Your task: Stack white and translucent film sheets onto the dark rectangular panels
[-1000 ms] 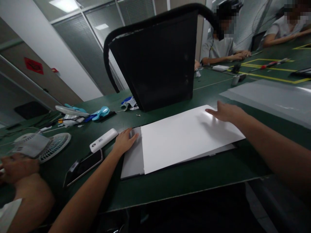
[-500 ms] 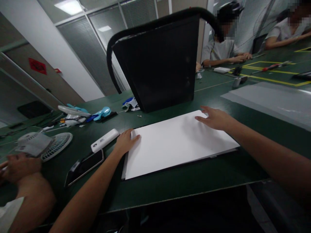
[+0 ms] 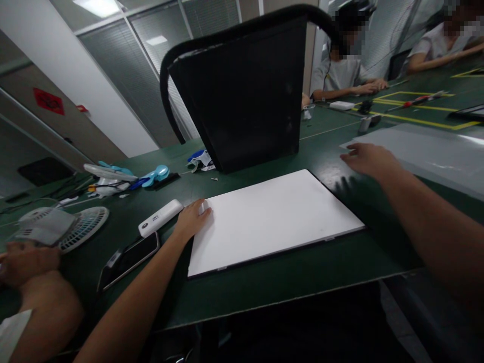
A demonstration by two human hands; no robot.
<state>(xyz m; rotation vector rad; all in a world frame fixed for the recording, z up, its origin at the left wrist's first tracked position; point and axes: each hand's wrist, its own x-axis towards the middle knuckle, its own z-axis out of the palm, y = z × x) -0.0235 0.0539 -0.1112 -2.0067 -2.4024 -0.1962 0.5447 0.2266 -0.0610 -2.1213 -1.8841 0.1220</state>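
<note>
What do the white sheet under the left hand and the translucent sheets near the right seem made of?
The white sheet: likely plastic film, possibly paper; matte, since its smooth face shows no bright glare. The translucent sheets: probably plastic film, glossier, given the bright streak of reflection.

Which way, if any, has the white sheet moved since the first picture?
Yes: judged against the phone on the table, the white sheet has shifted left, closer to it.
</note>
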